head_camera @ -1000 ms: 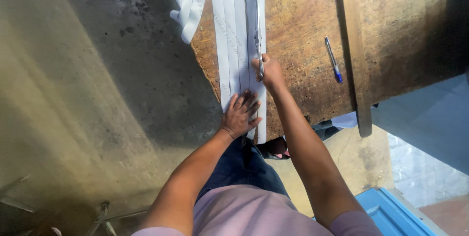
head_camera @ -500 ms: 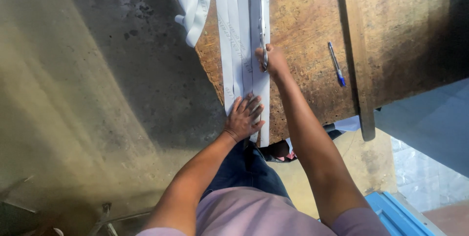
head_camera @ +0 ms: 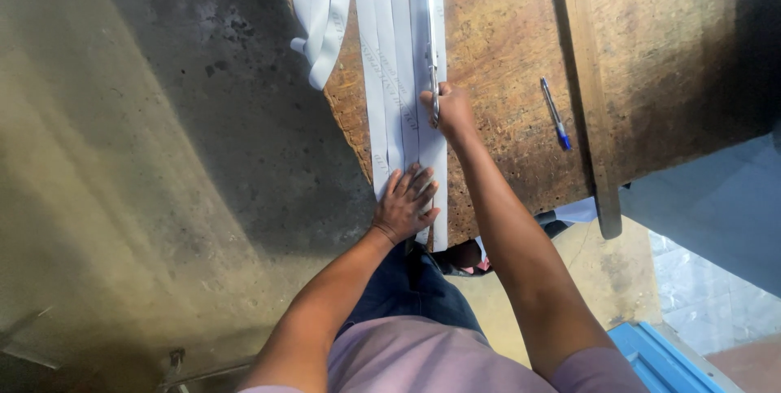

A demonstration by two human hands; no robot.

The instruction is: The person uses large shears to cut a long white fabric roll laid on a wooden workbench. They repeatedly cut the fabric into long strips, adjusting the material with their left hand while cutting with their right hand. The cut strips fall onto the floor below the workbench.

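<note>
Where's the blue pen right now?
In the head view, the blue pen lies on the wooden table, to the right of the right hand and just left of a long wooden strip, touched by neither hand.

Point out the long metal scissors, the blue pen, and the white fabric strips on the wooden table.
long metal scissors [head_camera: 430, 43], head view, on the blade above the right hand.
blue pen [head_camera: 556, 113], head view, on the middle of its barrel.
white fabric strips [head_camera: 389, 76], head view, on the flat bands left of the scissors.
</note>
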